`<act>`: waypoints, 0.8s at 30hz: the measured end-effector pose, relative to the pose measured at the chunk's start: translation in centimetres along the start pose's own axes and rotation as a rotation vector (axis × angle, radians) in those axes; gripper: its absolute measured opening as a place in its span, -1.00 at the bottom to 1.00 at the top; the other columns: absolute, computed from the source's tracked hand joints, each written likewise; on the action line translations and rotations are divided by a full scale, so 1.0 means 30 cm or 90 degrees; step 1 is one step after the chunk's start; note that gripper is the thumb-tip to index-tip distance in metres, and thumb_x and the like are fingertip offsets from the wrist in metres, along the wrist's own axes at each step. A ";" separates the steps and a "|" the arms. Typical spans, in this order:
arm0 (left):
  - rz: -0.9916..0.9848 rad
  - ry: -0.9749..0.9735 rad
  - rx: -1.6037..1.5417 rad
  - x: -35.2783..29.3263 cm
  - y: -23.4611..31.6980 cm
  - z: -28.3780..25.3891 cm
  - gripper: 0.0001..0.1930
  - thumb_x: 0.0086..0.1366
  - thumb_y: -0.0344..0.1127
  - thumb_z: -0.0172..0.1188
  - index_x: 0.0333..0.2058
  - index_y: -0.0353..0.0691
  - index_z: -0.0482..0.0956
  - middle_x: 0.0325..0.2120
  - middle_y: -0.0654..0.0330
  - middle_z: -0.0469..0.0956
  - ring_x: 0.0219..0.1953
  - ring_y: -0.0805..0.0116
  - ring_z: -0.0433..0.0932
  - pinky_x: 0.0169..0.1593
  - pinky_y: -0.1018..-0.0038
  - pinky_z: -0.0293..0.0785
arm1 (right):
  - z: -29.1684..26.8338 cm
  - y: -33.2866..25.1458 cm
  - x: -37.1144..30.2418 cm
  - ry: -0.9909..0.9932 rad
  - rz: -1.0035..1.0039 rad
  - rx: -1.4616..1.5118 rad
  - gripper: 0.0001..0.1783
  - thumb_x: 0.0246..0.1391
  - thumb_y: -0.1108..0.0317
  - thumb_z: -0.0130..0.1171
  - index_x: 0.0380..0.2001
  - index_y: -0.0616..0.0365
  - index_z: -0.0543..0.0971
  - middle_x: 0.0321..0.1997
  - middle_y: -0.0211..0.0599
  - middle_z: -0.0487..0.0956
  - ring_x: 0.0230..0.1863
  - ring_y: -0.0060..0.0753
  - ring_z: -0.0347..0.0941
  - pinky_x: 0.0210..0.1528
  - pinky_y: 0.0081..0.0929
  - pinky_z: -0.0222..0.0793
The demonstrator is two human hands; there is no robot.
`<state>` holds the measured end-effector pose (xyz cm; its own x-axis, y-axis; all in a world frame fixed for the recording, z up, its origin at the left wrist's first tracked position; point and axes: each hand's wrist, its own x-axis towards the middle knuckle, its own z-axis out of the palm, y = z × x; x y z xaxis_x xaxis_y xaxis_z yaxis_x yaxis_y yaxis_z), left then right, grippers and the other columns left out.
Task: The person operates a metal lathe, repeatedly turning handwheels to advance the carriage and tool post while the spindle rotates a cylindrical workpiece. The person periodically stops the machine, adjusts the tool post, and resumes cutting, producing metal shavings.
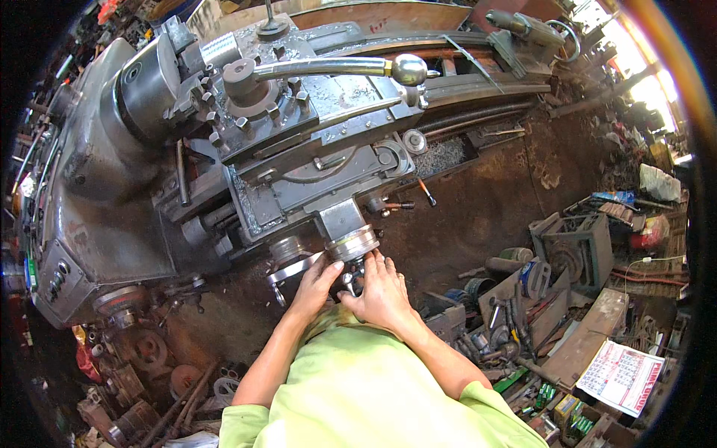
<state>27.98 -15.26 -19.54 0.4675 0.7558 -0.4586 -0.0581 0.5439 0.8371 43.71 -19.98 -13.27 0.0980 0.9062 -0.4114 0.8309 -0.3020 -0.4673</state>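
Both of my hands are at the front of a metal lathe, just below the ringed dial (353,243) of its cross slide. My left hand (314,287) is closed at the left of the crank handle (348,281), its thumb up and its other fingers mostly hidden. On the right side, my right hand (382,291) curls round the same crank, fingertips close under the dial and thumb across the handle's lower end. A second dial (287,250) with a shiny crank arm (293,270) sits beside my left hand.
Above stands the tool post (246,86) with a long ball-ended lever (409,69). The chuck (149,86) is at the left, the tailstock (526,30) at the far right. Metal chips (441,157) lie in a tray. Tools and a printed sheet (620,375) crowd the right.
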 end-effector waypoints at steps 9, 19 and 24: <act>-0.056 -0.019 -0.089 -0.005 0.005 0.013 -0.42 0.38 0.00 0.11 0.22 -0.28 0.35 0.06 0.17 0.46 0.11 0.39 0.40 0.13 0.37 0.33 | -0.013 0.023 0.023 -0.002 -0.043 0.081 0.01 -0.17 0.02 0.38 0.22 0.47 0.22 0.25 0.36 0.35 0.26 0.37 0.30 0.24 0.07 0.29; -0.079 -0.012 -0.099 0.020 -0.011 0.029 -0.34 0.33 0.05 0.18 0.28 -0.15 0.27 0.12 0.19 0.42 0.12 0.34 0.40 0.09 0.32 0.35 | -0.060 0.151 0.072 -0.196 -0.073 0.496 -0.43 -0.10 0.34 0.37 -0.03 0.44 0.46 -0.31 -0.30 0.58 -0.27 -0.59 0.41 -0.17 -0.49 0.41; -0.085 -0.015 -0.115 0.022 -0.008 0.031 -0.33 0.32 0.04 0.21 0.28 -0.15 0.27 0.13 0.18 0.40 0.12 0.31 0.41 0.09 0.29 0.36 | -0.042 0.175 0.086 -0.215 -0.081 0.507 -0.41 -0.08 0.30 0.38 -0.02 0.44 0.46 -0.30 -0.31 0.57 -0.27 -0.59 0.40 -0.18 -0.50 0.40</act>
<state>29.11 -15.24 -19.77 0.5019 0.6652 -0.5527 -0.1511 0.6967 0.7012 49.03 -18.87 -15.80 -0.2420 0.8484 -0.4707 0.1825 -0.4367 -0.8809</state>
